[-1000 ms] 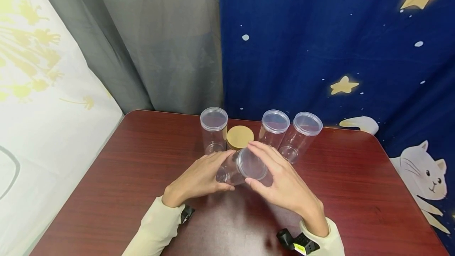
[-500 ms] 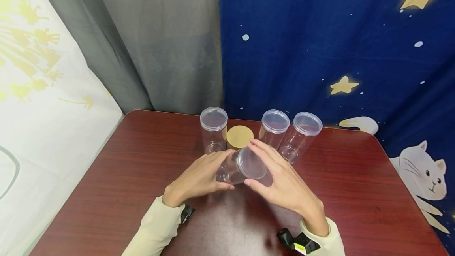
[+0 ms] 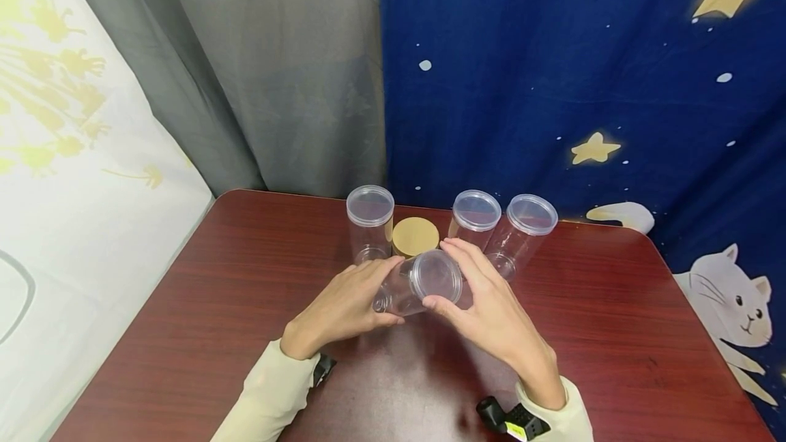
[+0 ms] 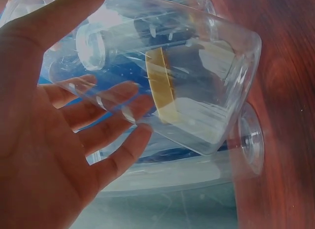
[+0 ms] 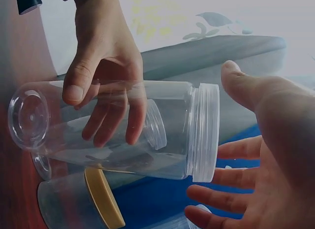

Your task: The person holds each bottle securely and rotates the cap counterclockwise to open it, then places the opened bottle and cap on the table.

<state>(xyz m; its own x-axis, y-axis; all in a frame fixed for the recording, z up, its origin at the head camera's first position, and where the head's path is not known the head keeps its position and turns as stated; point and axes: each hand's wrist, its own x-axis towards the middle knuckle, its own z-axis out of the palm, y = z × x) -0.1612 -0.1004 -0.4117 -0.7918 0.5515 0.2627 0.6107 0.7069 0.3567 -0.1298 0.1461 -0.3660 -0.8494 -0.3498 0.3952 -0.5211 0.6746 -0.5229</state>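
Curling its fingers round a tilted clear jar (image 3: 399,290), the left hand (image 3: 344,302) holds it short of the counter's far edge (image 3: 295,196); the right hand (image 3: 491,316) spreads wide beside the lid (image 3: 437,275).

Your held jar (image 3: 419,285) looks glossy clear plastic; your tabletop (image 3: 614,305), shiny wood-grain; the one-o'clock blue curtain (image 3: 491,101), matt cloth.
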